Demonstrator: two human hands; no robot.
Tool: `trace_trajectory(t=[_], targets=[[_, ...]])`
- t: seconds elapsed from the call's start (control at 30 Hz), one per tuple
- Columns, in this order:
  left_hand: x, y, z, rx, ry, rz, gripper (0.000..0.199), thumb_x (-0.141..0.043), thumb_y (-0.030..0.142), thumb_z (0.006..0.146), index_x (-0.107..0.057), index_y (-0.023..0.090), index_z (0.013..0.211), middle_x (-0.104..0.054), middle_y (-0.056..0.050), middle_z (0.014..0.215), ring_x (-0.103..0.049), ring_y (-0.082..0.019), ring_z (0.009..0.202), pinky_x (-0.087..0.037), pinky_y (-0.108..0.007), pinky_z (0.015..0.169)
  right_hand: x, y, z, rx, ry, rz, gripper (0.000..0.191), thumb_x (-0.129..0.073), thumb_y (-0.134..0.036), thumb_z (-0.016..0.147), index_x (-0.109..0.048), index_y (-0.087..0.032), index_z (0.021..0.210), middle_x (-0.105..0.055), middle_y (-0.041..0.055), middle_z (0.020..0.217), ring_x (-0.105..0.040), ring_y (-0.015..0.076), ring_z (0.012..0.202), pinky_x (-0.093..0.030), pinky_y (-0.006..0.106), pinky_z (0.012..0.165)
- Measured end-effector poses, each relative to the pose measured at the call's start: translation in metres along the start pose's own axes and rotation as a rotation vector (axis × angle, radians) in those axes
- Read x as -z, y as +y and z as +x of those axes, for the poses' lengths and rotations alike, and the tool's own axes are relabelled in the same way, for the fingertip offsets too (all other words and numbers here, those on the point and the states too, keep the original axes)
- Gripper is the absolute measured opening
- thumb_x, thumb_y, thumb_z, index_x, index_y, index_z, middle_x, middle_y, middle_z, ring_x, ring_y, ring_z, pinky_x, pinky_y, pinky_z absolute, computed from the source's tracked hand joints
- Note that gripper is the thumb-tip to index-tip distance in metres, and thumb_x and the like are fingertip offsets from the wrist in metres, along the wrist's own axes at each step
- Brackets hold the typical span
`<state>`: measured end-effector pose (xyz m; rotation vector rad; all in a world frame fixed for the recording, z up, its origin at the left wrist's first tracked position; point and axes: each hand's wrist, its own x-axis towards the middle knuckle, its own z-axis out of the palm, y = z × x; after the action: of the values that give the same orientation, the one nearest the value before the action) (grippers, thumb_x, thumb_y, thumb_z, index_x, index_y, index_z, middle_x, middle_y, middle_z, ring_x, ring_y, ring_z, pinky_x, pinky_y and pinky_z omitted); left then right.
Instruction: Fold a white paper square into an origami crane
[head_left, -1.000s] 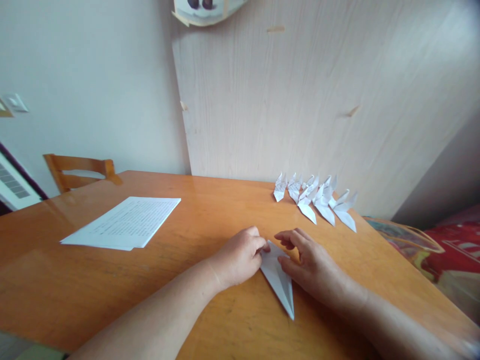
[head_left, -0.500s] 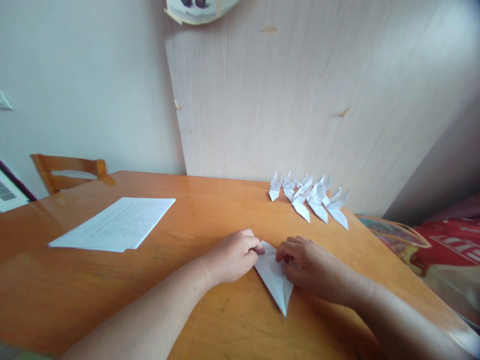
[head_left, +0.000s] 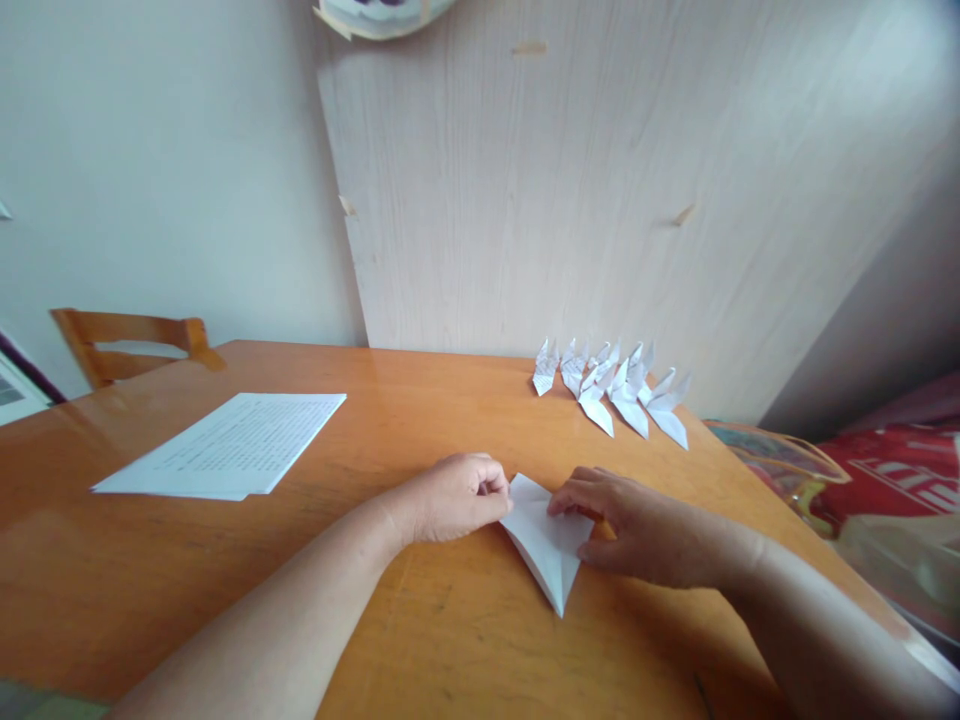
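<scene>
A white folded paper (head_left: 549,545) lies on the wooden table between my hands, its narrow point toward me. My left hand (head_left: 461,497) is closed at the paper's upper left edge, thumb and finger pinching it there. From the right, my right hand (head_left: 630,525) touches the paper, its index finger on top and its thumb at the right edge, with a gap between them.
Several folded paper birds (head_left: 628,397) stand at the table's back right. Printed sheets (head_left: 232,445) lie on the left of the table (head_left: 420,400). A wooden chair (head_left: 139,330) is beyond the left end, and a red bag (head_left: 900,470) is at the right.
My left hand has shifted a little left with the paper's left edge, and the paper looks wider. My right thumb has moved away from the index finger.
</scene>
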<state>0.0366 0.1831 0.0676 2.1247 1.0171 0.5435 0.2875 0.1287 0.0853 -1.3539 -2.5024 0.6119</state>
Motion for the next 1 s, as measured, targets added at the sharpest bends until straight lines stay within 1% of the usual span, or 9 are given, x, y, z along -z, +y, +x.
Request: trace_trajectory(t=[0.03, 0.13, 0.3, 0.4, 0.5, 0.67, 0.83, 0.93, 1.0], targets=[[0.001, -0.001, -0.001, 0.023, -0.009, -0.017, 0.009, -0.060, 0.021, 0.076, -0.068, 0.020, 0.077, -0.067, -0.002, 0.080, -0.059, -0.017, 0.070, -0.040, -0.025, 0.060, 0.002, 0.000, 0.000, 0.002, -0.016, 0.003, 0.033, -0.063, -0.013, 0.076, -0.069, -0.027, 0.105, -0.064, 0.0032, 0.102, -0.058, 0.0200, 0.091, -0.046, 0.030, 0.081], [0.004, -0.002, -0.005, 0.076, -0.063, -0.042, 0.026, -0.058, 0.017, 0.071, -0.070, 0.021, 0.093, -0.066, -0.001, 0.080, -0.058, -0.017, 0.068, -0.040, -0.024, 0.057, 0.007, -0.002, -0.001, -0.002, -0.058, 0.026, 0.032, -0.067, -0.016, 0.075, -0.069, -0.026, 0.105, -0.062, 0.0032, 0.101, -0.058, 0.0198, 0.092, -0.046, 0.030, 0.082], [0.011, -0.001, -0.008, 0.095, -0.163, 0.003, 0.035, -0.054, 0.017, 0.071, -0.066, 0.022, 0.104, -0.066, -0.001, 0.094, -0.061, -0.018, 0.081, -0.045, -0.027, 0.068, 0.015, -0.004, 0.000, -0.021, -0.137, 0.076, 0.033, -0.070, -0.019, 0.074, -0.068, -0.023, 0.107, -0.061, 0.0038, 0.102, -0.057, 0.0194, 0.090, -0.045, 0.030, 0.082], [0.014, 0.001, -0.008, 0.073, -0.201, 0.036, 0.037, -0.052, 0.015, 0.071, -0.066, 0.022, 0.105, -0.064, -0.001, 0.096, -0.060, -0.018, 0.085, -0.046, -0.027, 0.071, 0.016, -0.003, 0.000, -0.039, -0.155, 0.108, 0.030, -0.069, -0.019, 0.076, -0.069, -0.022, 0.105, -0.061, 0.0034, 0.101, -0.058, 0.0189, 0.089, -0.046, 0.030, 0.082], [0.017, 0.004, -0.008, 0.009, -0.226, 0.074, 0.037, -0.050, 0.013, 0.070, -0.068, 0.022, 0.101, -0.063, -0.001, 0.099, -0.060, -0.018, 0.087, -0.046, -0.027, 0.074, 0.016, 0.000, 0.001, -0.043, -0.165, 0.133, 0.025, -0.068, -0.019, 0.078, -0.070, -0.022, 0.103, -0.061, 0.0033, 0.102, -0.059, 0.0188, 0.090, -0.046, 0.030, 0.081], [0.017, 0.004, -0.008, -0.054, -0.235, 0.089, 0.032, -0.050, 0.011, 0.072, -0.070, 0.021, 0.095, -0.063, -0.002, 0.102, -0.061, -0.017, 0.088, -0.046, -0.027, 0.077, 0.013, 0.006, 0.002, -0.005, -0.133, 0.144, 0.017, -0.066, -0.021, 0.083, -0.071, -0.023, 0.099, -0.063, 0.0034, 0.100, -0.059, 0.0193, 0.092, -0.046, 0.030, 0.081], [0.016, 0.006, -0.009, -0.061, -0.213, 0.089, 0.020, -0.051, 0.021, 0.084, -0.070, 0.020, 0.088, -0.064, -0.004, 0.106, -0.061, -0.018, 0.093, -0.046, -0.028, 0.082, 0.007, 0.009, 0.005, 0.018, -0.076, 0.170, 0.010, -0.061, -0.021, 0.088, -0.071, -0.022, 0.090, -0.063, 0.0027, 0.093, -0.061, 0.0171, 0.086, -0.046, 0.028, 0.078], [0.016, 0.009, -0.009, -0.074, -0.206, 0.092, 0.026, -0.049, 0.036, 0.092, -0.067, 0.019, 0.085, -0.065, -0.004, 0.103, -0.060, -0.018, 0.092, -0.045, -0.028, 0.082, 0.005, 0.009, 0.006, 0.037, -0.062, 0.167, 0.012, -0.059, -0.020, 0.090, -0.070, -0.022, 0.085, -0.063, 0.0022, 0.091, -0.061, 0.0165, 0.085, -0.046, 0.028, 0.078], [0.016, 0.009, -0.009, -0.076, -0.206, 0.096, 0.035, -0.050, 0.049, 0.093, -0.065, 0.018, 0.084, -0.065, -0.004, 0.100, -0.060, -0.018, 0.090, -0.045, -0.028, 0.079, 0.004, 0.010, 0.007, 0.047, -0.046, 0.161, 0.014, -0.058, -0.019, 0.091, -0.069, -0.022, 0.084, -0.063, 0.0017, 0.089, -0.061, 0.0161, 0.085, -0.046, 0.027, 0.078]])
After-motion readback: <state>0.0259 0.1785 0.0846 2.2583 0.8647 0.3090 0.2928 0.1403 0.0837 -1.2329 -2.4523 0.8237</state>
